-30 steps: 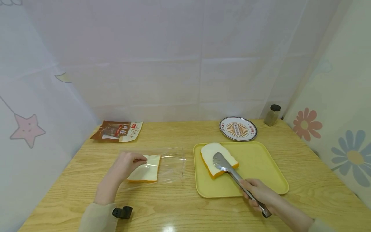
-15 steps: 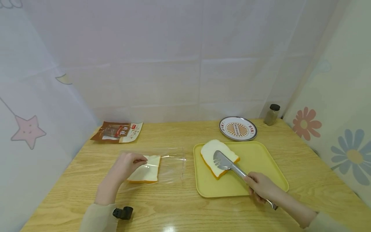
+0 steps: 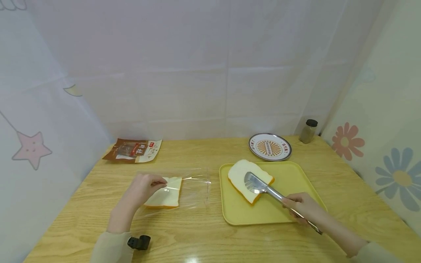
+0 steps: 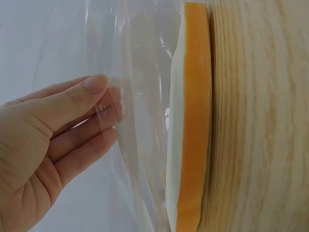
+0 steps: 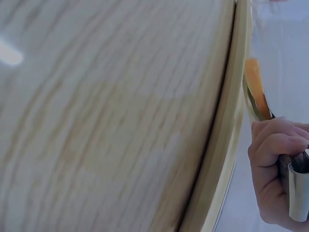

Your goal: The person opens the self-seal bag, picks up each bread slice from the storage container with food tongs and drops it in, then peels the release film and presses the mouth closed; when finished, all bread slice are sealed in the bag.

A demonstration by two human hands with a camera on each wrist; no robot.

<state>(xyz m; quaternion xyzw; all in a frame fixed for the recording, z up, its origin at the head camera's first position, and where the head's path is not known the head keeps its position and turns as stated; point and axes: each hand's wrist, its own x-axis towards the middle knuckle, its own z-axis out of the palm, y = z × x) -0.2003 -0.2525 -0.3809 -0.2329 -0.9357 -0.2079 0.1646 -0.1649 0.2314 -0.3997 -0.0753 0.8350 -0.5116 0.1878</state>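
Note:
My left hand (image 3: 139, 188) pinches the edge of a clear plastic bag (image 3: 195, 188) between thumb and fingers. The film rises above a toast slice (image 3: 166, 197), white with an orange crust, which lies flat on the table; the left wrist view shows the thick crust edge (image 4: 195, 121) beside the lifted film. On the right, my right hand (image 3: 304, 209) grips metal tongs (image 3: 274, 193) by their handle. Their head is on a second toast slice (image 3: 241, 170), which sits askew at the left of a yellow tray (image 3: 292, 173). The tongs' lower arm is hidden.
Behind the tray stands a white plate (image 3: 279, 155) with a sunburst print. A jar (image 3: 308, 132) with a black lid is at the back right. A brown food packet (image 3: 131, 150) lies at the back left of the wooden table (image 3: 190, 233).
My right hand has shifted to the right and a little up with the tongs. The slice on the tray has slid slightly right and turned a little. My left hand has stayed put.

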